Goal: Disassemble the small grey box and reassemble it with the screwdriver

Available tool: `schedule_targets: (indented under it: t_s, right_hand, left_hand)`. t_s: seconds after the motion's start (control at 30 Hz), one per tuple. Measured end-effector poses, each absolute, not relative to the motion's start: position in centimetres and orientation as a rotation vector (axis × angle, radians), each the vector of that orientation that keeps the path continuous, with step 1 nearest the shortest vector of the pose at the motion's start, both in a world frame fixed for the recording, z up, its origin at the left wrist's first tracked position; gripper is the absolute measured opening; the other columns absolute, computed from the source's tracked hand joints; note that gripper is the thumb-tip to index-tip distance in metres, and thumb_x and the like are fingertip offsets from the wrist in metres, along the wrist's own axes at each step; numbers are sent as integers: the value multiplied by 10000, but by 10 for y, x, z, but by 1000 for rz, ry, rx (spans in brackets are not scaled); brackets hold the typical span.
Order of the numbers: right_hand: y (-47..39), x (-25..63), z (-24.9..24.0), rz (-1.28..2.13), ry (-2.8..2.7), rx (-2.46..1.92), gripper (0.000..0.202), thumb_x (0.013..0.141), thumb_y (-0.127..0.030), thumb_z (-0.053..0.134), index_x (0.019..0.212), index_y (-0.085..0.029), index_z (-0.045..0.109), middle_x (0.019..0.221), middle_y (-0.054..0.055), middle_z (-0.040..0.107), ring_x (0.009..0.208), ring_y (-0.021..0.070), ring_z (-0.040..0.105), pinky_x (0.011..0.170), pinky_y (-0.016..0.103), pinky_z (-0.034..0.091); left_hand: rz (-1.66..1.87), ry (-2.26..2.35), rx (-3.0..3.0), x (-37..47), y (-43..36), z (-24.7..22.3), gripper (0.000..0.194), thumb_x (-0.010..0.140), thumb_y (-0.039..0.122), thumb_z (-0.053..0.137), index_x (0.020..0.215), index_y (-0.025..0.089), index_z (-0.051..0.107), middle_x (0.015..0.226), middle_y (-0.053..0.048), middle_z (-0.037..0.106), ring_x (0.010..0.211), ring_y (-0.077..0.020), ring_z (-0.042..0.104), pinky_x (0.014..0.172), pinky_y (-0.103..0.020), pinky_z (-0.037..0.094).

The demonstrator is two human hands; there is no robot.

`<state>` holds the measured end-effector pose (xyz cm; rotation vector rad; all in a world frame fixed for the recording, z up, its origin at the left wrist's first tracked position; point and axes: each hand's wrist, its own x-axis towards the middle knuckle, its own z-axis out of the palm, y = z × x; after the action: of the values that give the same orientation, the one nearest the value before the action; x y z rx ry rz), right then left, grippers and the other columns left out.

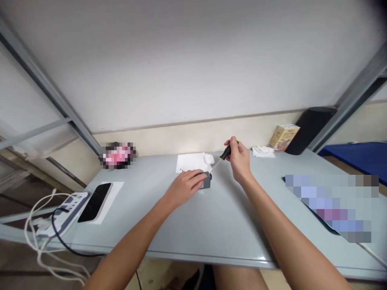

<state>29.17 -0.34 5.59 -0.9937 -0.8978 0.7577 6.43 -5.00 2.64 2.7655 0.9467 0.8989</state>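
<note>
Near the middle of the desk, a small dark grey box-shaped device [207, 183] is gripped by my left hand [189, 184], whose fingers lie over its top and left side. My right hand [239, 158] is closed around the handle of a black and yellow screwdriver [225, 154]. Its thin shaft slants down to the left, and the tip is at the device's upper right edge. Whether the tip sits in a screw is too small to tell. Just behind lies a white sheet of paper [189, 161] with a few tiny dark specks, and a rounded white case [209, 159] beside it.
At left are a phone [95, 202] on white paper and a power strip [65, 215] with tangled cables. A tissue [263, 151], a yellow carton [283, 137] and a black cylinder [314, 129] stand at back right. A blurred-out flat item [329, 209] lies right.
</note>
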Motion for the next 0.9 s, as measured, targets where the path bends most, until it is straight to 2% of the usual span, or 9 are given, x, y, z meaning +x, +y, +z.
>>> schedule_targets:
  t_s: [0.2, 0.4, 0.67, 0.77, 0.9]
  right_hand:
    - [5, 301, 47, 947, -646, -965, 534, 820, -738, 685, 772, -216, 583, 473, -105, 319, 401, 71, 304, 397, 212, 271]
    - [11, 309, 38, 1048, -543, -957, 488, 832, -699, 679, 798, -225, 565, 461, -122, 294, 377, 64, 286, 381, 199, 272]
    - [14, 314, 36, 1082, -479, -915, 455, 825, -652, 705, 816, -216, 574, 469, -122, 319, 391, 56, 296, 385, 185, 265]
    - [14, 313, 36, 1074, -487, -906, 454, 825, -650, 705, 820, -217, 570, 473, -123, 317, 393, 56, 298, 386, 187, 267]
    - [14, 311, 37, 1058, -497, -927, 467, 822, -672, 694, 818, -225, 559, 468, -128, 295, 384, 60, 289, 381, 192, 267]
  left_hand:
    - [860, 874, 2420, 50, -54, 43, 374, 1078, 329, 499, 1427, 287, 626, 1491, -60, 639, 1372, -239, 606, 1183, -453, 482]
    - [744, 924, 2053, 35, -42, 53, 367, 1045, 288, 494, 1346, 265, 702, 1395, -69, 708, 1258, -264, 685, 1031, -406, 583]
    - [710, 802, 1840, 22, -28, 49, 365, 919, 221, 595, 1250, 228, 748, 1332, -107, 739, 1239, -311, 690, 1031, -435, 563]
    - [752, 785, 1919, 21, -31, 55, 294, 889, 240, 654, 1166, 205, 745, 1246, -127, 760, 1166, -301, 712, 1022, -436, 565]
    - [783, 896, 2095, 29, -40, 57, 141, 869, 261, 694, 992, 200, 729, 1154, -104, 764, 1071, -245, 719, 1008, -407, 578]
